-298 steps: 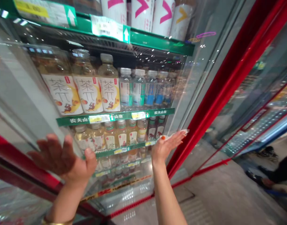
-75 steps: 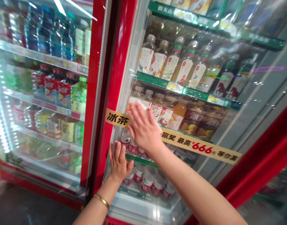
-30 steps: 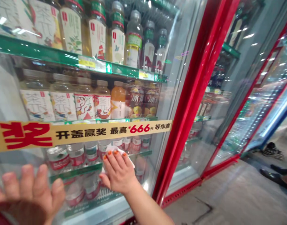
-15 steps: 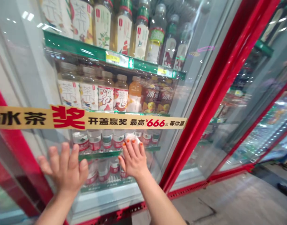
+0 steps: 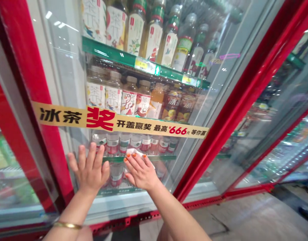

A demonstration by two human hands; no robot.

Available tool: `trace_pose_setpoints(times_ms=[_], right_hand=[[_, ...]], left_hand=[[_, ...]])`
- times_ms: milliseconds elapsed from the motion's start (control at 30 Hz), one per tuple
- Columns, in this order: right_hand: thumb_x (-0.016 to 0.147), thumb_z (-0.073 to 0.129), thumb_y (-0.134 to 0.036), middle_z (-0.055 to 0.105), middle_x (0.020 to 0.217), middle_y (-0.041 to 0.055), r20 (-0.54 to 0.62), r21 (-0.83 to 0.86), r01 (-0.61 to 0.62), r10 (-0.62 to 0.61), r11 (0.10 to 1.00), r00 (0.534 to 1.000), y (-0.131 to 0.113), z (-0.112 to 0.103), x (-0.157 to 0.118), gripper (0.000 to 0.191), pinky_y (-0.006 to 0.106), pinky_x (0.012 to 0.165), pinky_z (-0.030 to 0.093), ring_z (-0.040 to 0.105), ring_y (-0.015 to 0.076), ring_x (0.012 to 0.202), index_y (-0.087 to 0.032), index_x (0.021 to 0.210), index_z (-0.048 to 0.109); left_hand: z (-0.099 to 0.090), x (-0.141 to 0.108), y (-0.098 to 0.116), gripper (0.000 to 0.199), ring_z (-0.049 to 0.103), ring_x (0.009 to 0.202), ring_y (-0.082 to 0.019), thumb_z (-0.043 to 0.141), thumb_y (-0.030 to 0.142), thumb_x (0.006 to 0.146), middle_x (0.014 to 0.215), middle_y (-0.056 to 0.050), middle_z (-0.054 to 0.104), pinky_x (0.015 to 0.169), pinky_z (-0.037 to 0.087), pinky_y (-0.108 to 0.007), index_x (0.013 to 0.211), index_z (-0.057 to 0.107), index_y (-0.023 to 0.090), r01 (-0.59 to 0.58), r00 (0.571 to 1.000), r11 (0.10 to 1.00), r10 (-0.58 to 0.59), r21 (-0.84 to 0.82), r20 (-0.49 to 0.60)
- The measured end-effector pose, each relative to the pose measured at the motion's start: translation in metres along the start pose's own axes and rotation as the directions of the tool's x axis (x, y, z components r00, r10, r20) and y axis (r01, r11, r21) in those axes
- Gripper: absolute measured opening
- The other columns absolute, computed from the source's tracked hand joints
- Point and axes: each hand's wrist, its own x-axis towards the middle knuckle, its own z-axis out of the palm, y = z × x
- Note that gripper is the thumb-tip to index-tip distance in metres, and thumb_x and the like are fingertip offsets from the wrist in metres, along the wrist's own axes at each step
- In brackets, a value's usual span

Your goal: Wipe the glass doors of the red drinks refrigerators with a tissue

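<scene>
Below the yellow printed strip, my right hand point(image 5: 141, 171) lies spread on the glass door point(image 5: 133, 204), pressing a white cloth or tissue point(image 5: 134, 151) against it. Part of the white piece shows above the orange-nailed fingertips; the rest is hidden under the palm. To the left, my left hand point(image 5: 89, 169) has its fingers apart against or just before the glass, holding nothing, near the red door frame. A gold bangle point(image 5: 68, 225) circles the left wrist. The yellow strip point(image 5: 154, 129) runs across the door above both hands.
Behind the glass, green-edged shelves point(image 5: 113, 53) carry several rows of bottled drinks point(image 5: 128, 102). A red frame post point(image 5: 234, 100) slants up on the right, with another glass door beyond it. Grey floor point(image 5: 246, 214) shows at the lower right.
My right hand has moved left and slightly down over the glass with the white piece. The view has shifted left, showing the left wrist's bangle and more of the left frame.
</scene>
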Motion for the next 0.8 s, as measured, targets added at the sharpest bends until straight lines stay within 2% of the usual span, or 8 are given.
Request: trace_pose_setpoints(times_ms=[133, 267, 333, 400, 467, 533, 700, 800], right_hand=[[0.108, 0.039, -0.026, 0.012, 0.188, 0.0055, -0.120, -0.104, -0.269, 0.257, 0.957, 0.959, 0.063, -0.032, -0.031, 0.076, 0.047, 0.144, 0.016, 0.008, 0.0200, 0.175, -0.019, 0.180, 0.014], [0.109, 0.038, -0.026, -0.003, 0.186, 0.0211, -0.181, -0.064, -0.542, 0.525, 0.838, 0.832, 0.076, -0.015, 0.034, 0.081, 0.073, 0.138, 0.015, -0.004, 0.0365, 0.175, -0.006, 0.178, 0.001], [0.110, 0.041, -0.033, 0.006, 0.188, 0.0147, -0.067, -0.011, -0.442, 0.440, 0.897, 0.895, 0.043, -0.001, 0.070, 0.079, 0.070, 0.140, 0.017, -0.001, 0.0335, 0.176, -0.012, 0.179, 0.008], [0.109, 0.048, -0.036, 0.020, 0.187, 0.0046, 0.035, 0.079, -0.143, 0.140, 0.987, 0.989, 0.008, 0.005, 0.084, 0.073, 0.059, 0.143, 0.014, 0.002, 0.0260, 0.176, -0.019, 0.177, 0.027], [0.108, 0.052, -0.036, 0.031, 0.184, -0.0051, 0.066, 0.135, 0.128, -0.137, 0.983, 0.988, -0.007, 0.002, 0.074, 0.061, 0.046, 0.145, 0.010, 0.007, 0.0178, 0.176, -0.026, 0.168, 0.047], [0.108, 0.053, -0.035, 0.032, 0.183, -0.0109, 0.060, 0.105, 0.215, -0.222, 0.971, 0.973, 0.004, -0.007, 0.055, 0.054, 0.039, 0.145, 0.008, 0.010, 0.0123, 0.175, -0.031, 0.162, 0.055], [0.109, 0.052, -0.032, 0.021, 0.185, 0.0190, -0.045, -0.076, -0.176, 0.173, 0.981, 0.984, 0.064, -0.019, 0.082, 0.076, 0.063, 0.143, 0.005, -0.001, 0.0287, 0.176, -0.006, 0.175, 0.024], [0.111, 0.046, -0.036, 0.027, 0.183, 0.0188, -0.004, -0.064, -0.275, 0.276, 0.959, 0.961, 0.044, -0.006, 0.131, 0.079, 0.074, 0.138, 0.015, 0.003, 0.0323, 0.176, -0.010, 0.178, 0.014]], left_hand=[[0.002, 0.001, 0.007, 0.075, 0.014, 0.175, -0.026, 0.058, 0.033, 0.104, 0.181, -0.008, 0.034, 0.144, 0.005, -0.062, 0.175, 0.034, 0.028, -0.005, 1.000, 1.000, 0.005, 0.003, -0.028], [0.003, 0.007, 0.014, 0.080, 0.014, 0.175, -0.027, 0.062, 0.030, 0.101, 0.180, -0.008, 0.034, 0.144, 0.007, -0.060, 0.175, 0.032, 0.026, 0.014, 0.999, 0.998, -0.011, 0.060, -0.045], [0.002, 0.007, 0.013, 0.081, 0.016, 0.174, -0.026, 0.061, 0.028, 0.101, 0.180, -0.010, 0.035, 0.144, 0.008, -0.059, 0.175, 0.031, 0.024, 0.009, 0.999, 0.998, -0.006, 0.059, -0.044], [0.001, 0.003, 0.010, 0.079, 0.022, 0.173, -0.026, 0.055, 0.028, 0.103, 0.182, -0.012, 0.031, 0.143, 0.012, -0.059, 0.177, 0.025, 0.020, 0.006, 0.997, 1.000, -0.006, 0.004, -0.078], [0.001, -0.002, 0.007, 0.080, 0.026, 0.172, -0.027, 0.048, 0.032, 0.106, 0.184, -0.016, 0.023, 0.142, 0.019, -0.059, 0.178, 0.017, 0.017, 0.024, 0.992, 0.998, -0.031, -0.060, -0.120], [0.002, -0.005, 0.006, 0.081, 0.025, 0.172, -0.029, 0.043, 0.037, 0.106, 0.185, -0.018, 0.018, 0.141, 0.021, -0.061, 0.178, 0.012, 0.017, 0.051, 0.990, 0.995, -0.061, -0.082, -0.129], [0.005, -0.008, 0.006, 0.081, 0.022, 0.173, -0.031, 0.041, 0.043, 0.107, 0.185, -0.019, 0.019, 0.141, 0.016, -0.062, 0.178, 0.011, 0.018, 0.065, 0.992, 0.994, -0.074, -0.089, -0.098], [0.007, -0.013, 0.004, 0.081, 0.019, 0.174, -0.032, 0.041, 0.046, 0.108, 0.187, -0.018, 0.014, 0.141, 0.019, -0.060, 0.178, 0.011, 0.018, 0.064, 0.990, 0.991, -0.078, -0.120, -0.120]])
